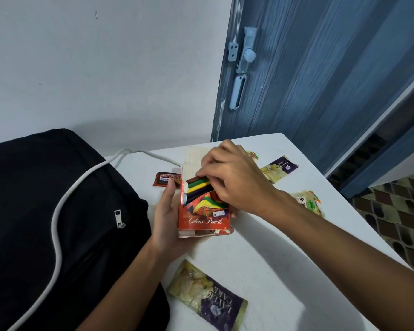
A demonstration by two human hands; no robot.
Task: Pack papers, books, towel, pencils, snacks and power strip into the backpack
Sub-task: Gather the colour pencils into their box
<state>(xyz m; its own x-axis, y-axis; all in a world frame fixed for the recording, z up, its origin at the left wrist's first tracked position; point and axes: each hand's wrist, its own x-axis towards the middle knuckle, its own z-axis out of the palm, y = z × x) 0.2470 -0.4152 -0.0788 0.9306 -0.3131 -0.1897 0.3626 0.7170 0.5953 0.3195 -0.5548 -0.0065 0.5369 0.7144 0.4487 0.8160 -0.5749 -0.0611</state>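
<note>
Setting: white table (pixel 261 247) set against a pale wall, a blue door (pixel 308 80) at the right.
Left hand (pixel 167 211): curled round the left side and back of the pencil box (pixel 204 215), which is held just above the table.
Right hand (pixel 232 177): placed over the open top of the box, fingertips pinching the ends of the colour pencils (pixel 198 187).
Pencil box: orange, marked "Colour Pencils", upright, flap open; lower edge torn.
Pencils: long axis seen running left to right across the box mouth; tips hidden under the right hand, lower lengths hidden inside the box.
Backpack (pixel 46 223): black, left of the hands, cut off by the frame edge; zipper pull visible.
Power strip cable (pixel 58 223): white, draped over the backpack; the strip itself cannot be made out.
Snacks: one layer cake packet (pixel 208 297) near the left forearm, another cake packet (pixel 280 168) beyond the right hand, a chocolate bar (pixel 166 179) behind the left thumb, a further wrapper (pixel 308 201) partly hidden by the right forearm.
</note>
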